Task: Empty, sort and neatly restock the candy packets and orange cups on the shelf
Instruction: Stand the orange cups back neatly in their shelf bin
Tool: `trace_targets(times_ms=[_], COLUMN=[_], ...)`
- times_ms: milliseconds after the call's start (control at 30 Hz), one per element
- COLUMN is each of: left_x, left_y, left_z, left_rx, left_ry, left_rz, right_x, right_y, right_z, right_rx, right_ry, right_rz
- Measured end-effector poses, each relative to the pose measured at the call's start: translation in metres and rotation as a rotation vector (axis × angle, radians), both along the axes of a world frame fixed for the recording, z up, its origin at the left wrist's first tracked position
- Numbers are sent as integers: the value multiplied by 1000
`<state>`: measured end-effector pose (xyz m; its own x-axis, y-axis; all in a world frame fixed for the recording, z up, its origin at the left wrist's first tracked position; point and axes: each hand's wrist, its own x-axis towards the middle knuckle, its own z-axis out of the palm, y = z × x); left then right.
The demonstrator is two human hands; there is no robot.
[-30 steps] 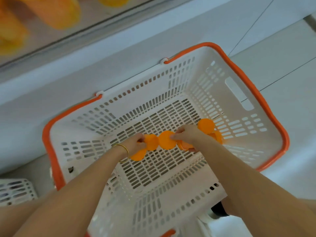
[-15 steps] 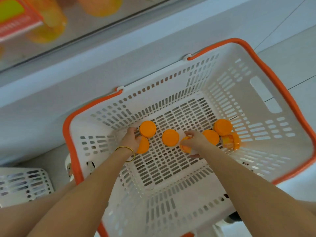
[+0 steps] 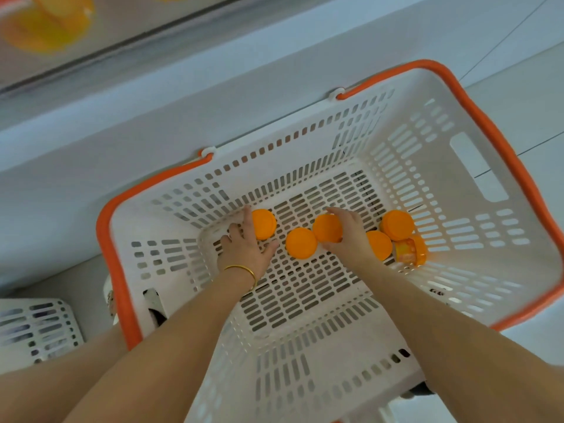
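**Both hands down in basket with orange cups**

Six orange cups (image 3: 301,247) sit on the floor of the white basket (image 3: 476,96). Right hand (image 3: 348,230) grips the middle cup (image 3: 327,228), only its top showing. Left hand (image 3: 244,248) is spread flat beside the leftmost cup (image 3: 264,224); contact unclear. Rightmost cup (image 3: 410,250) lies tipped and blurry. Orange shapes (image 3: 45,29) top left are cut off and unreadable.

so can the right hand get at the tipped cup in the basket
Probably yes: the tipped cup lies just right of the right hand, open above, with one upright cup between. But that hand now grips the middle cup.
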<state>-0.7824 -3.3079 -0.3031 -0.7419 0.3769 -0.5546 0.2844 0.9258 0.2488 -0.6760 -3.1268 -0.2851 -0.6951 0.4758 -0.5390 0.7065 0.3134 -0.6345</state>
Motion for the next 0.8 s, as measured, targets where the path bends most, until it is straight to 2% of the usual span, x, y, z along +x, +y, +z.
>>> trace_targets(times_ms=[200,267,367,433,500,633,800], left_x=[6,3,-3,-7,-9,-10,-9], left_y=[2,3,3,0,-3,0,20], left_z=[-11,-12,-10,-6,2,34,125], left_rx=[-51,-46,-31,-28,-18,74,241], left_ry=[195,203,168,142,115,60,104], left_rz=[-12,-35,-55,-76,-79,-56,-139], right_x=[-9,-16,-17,-16,-14,-6,-3], right_y=[-5,-15,-24,-23,-20,-9,12], right_z=[-1,-5,-15,-18,-14,10,94], right_rx=[364,428,596,614,545,339,19], right_ry=[-176,-240,-216,-206,-260,-290,-51], right_rz=[684,774,804,803,737,453,154])
